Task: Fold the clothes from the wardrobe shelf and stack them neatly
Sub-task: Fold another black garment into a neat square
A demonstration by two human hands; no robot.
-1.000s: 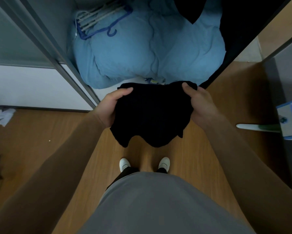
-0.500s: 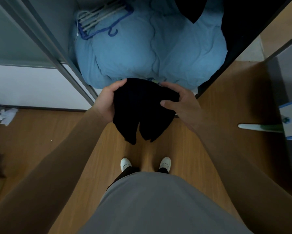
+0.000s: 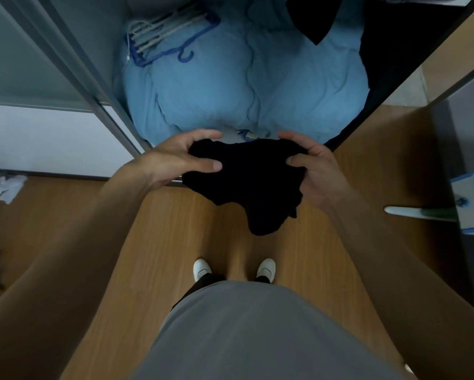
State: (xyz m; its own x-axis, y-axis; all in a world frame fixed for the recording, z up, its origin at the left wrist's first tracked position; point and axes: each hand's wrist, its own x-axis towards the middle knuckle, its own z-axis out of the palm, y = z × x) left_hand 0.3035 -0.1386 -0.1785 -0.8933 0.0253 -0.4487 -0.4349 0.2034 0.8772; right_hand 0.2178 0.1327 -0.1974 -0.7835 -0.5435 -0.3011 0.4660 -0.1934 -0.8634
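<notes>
The soft black cloth garment [image 3: 247, 182], pressed together between both hands half a second ago, is now drawn apart again as a smaller, doubled bundle. One fold looks done, and another seems needed. It hangs above the brown wooden floor [image 3: 175, 229], just in front of the puffy light-blue quilt [image 3: 244, 86] in the wardrobe. The left hand [image 3: 175, 160] and right hand [image 3: 318, 171] each grasp a top corner, fingers curled behind and thumbs in front. The garment's lower edge droops unevenly toward the right.
</notes>
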